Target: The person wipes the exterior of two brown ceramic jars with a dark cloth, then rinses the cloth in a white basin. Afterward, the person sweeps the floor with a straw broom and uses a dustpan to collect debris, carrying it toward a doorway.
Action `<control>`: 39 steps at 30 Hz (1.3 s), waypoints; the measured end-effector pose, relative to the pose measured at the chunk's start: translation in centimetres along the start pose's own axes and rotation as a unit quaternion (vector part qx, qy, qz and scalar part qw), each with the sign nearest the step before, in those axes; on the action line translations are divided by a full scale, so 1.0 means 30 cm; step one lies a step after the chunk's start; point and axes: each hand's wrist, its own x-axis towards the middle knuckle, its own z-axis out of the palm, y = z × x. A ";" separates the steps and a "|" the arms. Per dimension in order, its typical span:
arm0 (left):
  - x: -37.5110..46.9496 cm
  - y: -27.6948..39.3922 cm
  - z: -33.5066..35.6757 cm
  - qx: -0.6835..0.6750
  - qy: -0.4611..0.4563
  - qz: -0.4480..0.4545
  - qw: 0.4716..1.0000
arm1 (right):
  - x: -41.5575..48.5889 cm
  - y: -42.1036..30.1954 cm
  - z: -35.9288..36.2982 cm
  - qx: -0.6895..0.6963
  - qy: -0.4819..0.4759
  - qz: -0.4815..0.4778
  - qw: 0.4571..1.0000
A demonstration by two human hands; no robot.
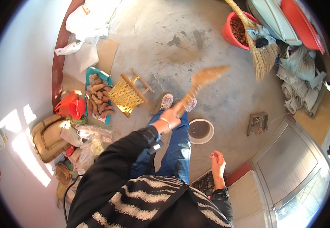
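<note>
My left hand [170,121] grips the handle of a short straw hand broom [206,78], whose head points up and right, blurred, above the concrete floor. My right hand [218,165] is held out at the lower right, with loosely bent fingers and nothing in it. Between my legs and that hand stands a white bucket [212,134] holding murky liquid. Dark wet patches [182,42] mark the floor beyond my shoes.
Left of my feet are a low woven-seat stool [128,94] and a teal bag of sweet potatoes [98,95]. A long straw broom [263,57] leans over a red bucket [227,32] at upper right. A small metal box [257,123] lies near the metal door [290,162].
</note>
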 end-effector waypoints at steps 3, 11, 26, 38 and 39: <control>0.155 -0.040 -0.213 0.025 0.090 -0.053 0.994 | -0.075 0.098 0.032 0.021 0.016 0.013 1.000; 0.290 0.044 0.077 0.171 0.101 -0.049 0.979 | -0.225 0.223 0.185 0.131 0.016 0.044 0.990; 0.335 0.022 0.437 -0.188 0.104 0.002 0.977 | -0.469 0.592 0.125 0.273 0.099 0.137 0.947; 0.186 0.435 0.432 0.072 -0.054 -0.027 0.996 | -0.555 0.588 0.070 0.400 0.208 0.091 0.888; 0.237 0.443 0.353 0.054 -0.028 -0.017 0.998 | -0.566 0.597 0.067 0.388 0.209 0.097 0.892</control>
